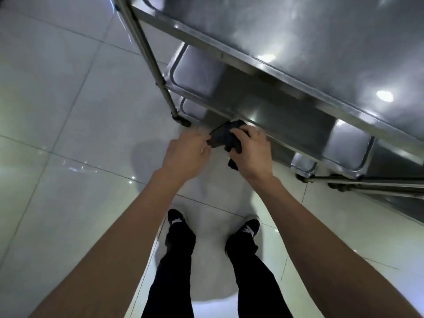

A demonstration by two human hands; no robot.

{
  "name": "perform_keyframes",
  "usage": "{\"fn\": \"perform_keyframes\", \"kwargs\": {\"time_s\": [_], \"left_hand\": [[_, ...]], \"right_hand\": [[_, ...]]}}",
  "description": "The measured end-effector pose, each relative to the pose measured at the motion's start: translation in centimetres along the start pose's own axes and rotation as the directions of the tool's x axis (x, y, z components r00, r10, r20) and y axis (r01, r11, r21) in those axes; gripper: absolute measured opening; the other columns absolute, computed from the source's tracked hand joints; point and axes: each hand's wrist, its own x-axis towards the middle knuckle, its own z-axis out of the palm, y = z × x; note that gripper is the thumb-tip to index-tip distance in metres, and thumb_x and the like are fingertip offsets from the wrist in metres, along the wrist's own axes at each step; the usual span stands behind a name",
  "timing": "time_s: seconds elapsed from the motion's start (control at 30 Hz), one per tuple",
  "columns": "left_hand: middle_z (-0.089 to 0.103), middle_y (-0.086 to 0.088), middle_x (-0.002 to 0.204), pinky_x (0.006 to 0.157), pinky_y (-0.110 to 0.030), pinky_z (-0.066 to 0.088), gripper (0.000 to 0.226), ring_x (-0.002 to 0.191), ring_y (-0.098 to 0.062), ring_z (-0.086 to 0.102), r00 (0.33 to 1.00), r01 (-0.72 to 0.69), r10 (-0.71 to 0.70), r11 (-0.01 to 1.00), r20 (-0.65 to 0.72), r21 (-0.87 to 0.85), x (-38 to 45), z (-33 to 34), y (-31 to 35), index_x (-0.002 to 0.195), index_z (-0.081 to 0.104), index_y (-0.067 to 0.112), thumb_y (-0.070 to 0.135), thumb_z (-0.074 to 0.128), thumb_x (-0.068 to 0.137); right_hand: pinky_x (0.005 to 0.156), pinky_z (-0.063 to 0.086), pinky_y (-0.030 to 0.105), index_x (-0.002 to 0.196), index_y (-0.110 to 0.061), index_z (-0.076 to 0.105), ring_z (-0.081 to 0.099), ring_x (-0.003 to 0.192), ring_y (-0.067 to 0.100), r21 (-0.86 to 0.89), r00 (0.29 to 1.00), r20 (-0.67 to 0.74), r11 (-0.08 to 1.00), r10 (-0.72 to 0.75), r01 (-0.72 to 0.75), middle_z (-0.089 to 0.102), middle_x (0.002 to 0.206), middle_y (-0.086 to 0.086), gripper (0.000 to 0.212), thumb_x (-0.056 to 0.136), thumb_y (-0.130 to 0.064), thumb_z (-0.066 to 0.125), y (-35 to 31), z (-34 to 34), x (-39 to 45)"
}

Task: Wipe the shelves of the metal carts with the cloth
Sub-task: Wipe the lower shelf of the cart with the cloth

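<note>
2 hands (185, 154) (251, 150) before a metal cart (298, 53), both sets of fingers grasping a dark cloth (223, 136), above a tiled floor (68, 111)

A metal cart (298, 65) is seen from above, filling the upper right, with its top shelf (309, 35) above a middle shelf (270, 111) and a lowest shelf (195, 109). A second cart's frame (367, 182) lies at the right edge. In front of the cart's near edge, a cloth (226, 137) is held between the left hand (185, 154) and the right hand (251, 152). Two shoes (176, 222) are planted on the tiled floor (68, 111) below the hands.
</note>
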Motion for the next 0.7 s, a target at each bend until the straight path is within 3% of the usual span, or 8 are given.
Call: {"fn": "perform_keyframes", "kwargs": {"time_s": [0.13, 0.27, 0.4, 0.53, 0.7], "left_hand": [[0.064, -0.008, 0.121, 0.086, -0.044, 0.049, 0.031, 0.110, -0.031, 0.058, 0.996, 0.071, -0.074, 0.996, -0.059, -0.047, -4.7, -6.1, -2.6, 0.126, 0.065, 0.019, 0.029, 0.051, 0.101], [0.062, -0.007, 0.131, 0.098, -0.049, 0.048, 0.035, 0.118, -0.030, 0.057, 0.986, 0.112, -0.126, 0.986, -0.111, -0.126, -9.0, -11.9, -6.4, 0.135, 0.060, 0.022, 0.031, 0.051, 0.103], [0.054, -0.004, 0.145, 0.109, -0.048, 0.040, 0.042, 0.130, -0.027, 0.049, 0.976, 0.143, -0.167, 0.976, -0.141, -0.167, -12.3, -17.6, -10.3, 0.143, 0.054, 0.021, 0.035, 0.050, 0.104], [0.053, -0.002, 0.147, 0.109, -0.046, 0.040, 0.043, 0.131, -0.025, 0.049, 0.963, 0.161, -0.186, 0.977, -0.195, -0.138, -13.4, -23.0, -13.0, 0.145, 0.052, 0.023, 0.038, 0.048, 0.104], [0.062, 0.000, 0.129, 0.098, -0.048, 0.048, 0.033, 0.118, -0.026, 0.056, 0.928, 0.168, -0.195, 0.980, -0.317, -0.111, -12.3, -29.0, -15.7, 0.134, 0.059, 0.027, 0.035, 0.051, 0.102]], "right_hand": [[0.100, 0.042, 0.047, 0.135, -0.023, 0.059, 0.045, 0.124, 0.030, 0.079, 0.998, -0.022, 0.995, -0.060, 0.062, 0.052, 0.139, 0.001, 0.053, 0.082, -0.021, 0.066, -7.3, -3.2, -2.3], [0.100, 0.043, 0.040, 0.132, -0.020, 0.062, 0.049, 0.118, 0.027, 0.102, 0.986, -0.110, 0.985, -0.126, 0.137, 0.055, 0.134, 0.002, 0.049, 0.083, -0.018, 0.067, -14.8, -4.9, -3.9], [0.099, 0.045, 0.043, 0.130, -0.020, 0.063, 0.049, 0.118, 0.028, 0.167, 0.978, -0.138, 0.969, -0.157, 0.180, 0.055, 0.134, 0.002, 0.047, 0.084, -0.016, 0.068, -22.0, -6.7, -4.2], [0.102, 0.044, 0.039, 0.131, -0.021, 0.061, 0.048, 0.119, 0.025, 0.186, 0.957, -0.183, 0.948, -0.226, 0.260, 0.054, 0.134, 0.000, 0.047, 0.085, -0.017, 0.067, -28.2, -8.7, -3.0], [0.105, 0.042, 0.034, 0.130, -0.022, 0.063, 0.047, 0.120, 0.018, 0.253, 0.922, -0.261, 0.901, -0.287, 0.352, 0.056, 0.132, -0.003, 0.047, 0.084, -0.019, 0.067, -34.8, -10.5, 0.3]]}}
